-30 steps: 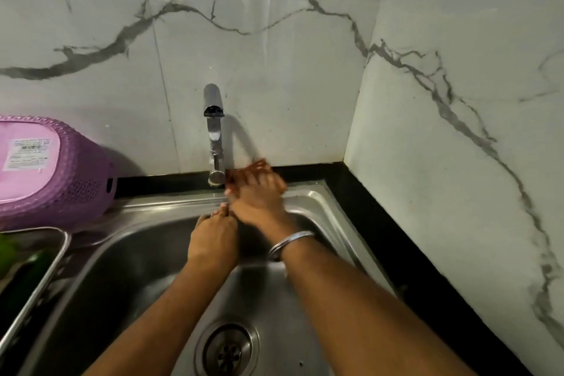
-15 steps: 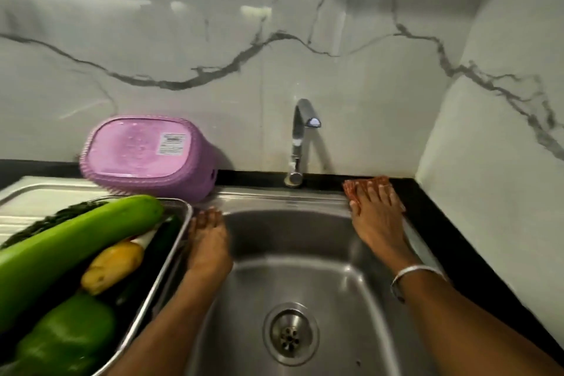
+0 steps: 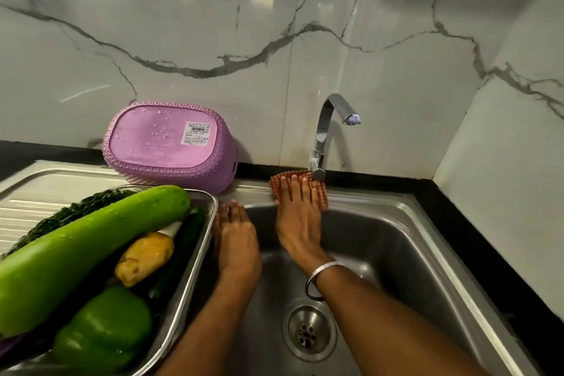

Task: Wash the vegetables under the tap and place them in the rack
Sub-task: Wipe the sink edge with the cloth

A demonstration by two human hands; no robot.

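Two hands (image 3: 235,241), one tap (image 3: 329,128), five vegetables (image 3: 91,247).

sink (image 3: 406,241): brushed steel | basket (image 3: 171,146): purple woven-look plastic | wall (image 3: 213,24): glossy marble | cloth (image 3: 319,189): checked

You are in a home kitchen: a steel sink (image 3: 406,241) with a tap (image 3: 323,131) at its back edge, marble wall tiles (image 3: 213,24), and vegetables in a rack (image 3: 195,253) at its left edge.

left hand (image 3: 236,236): flat, fingers straight | right hand (image 3: 300,223): flat, fingers spread, pressing down
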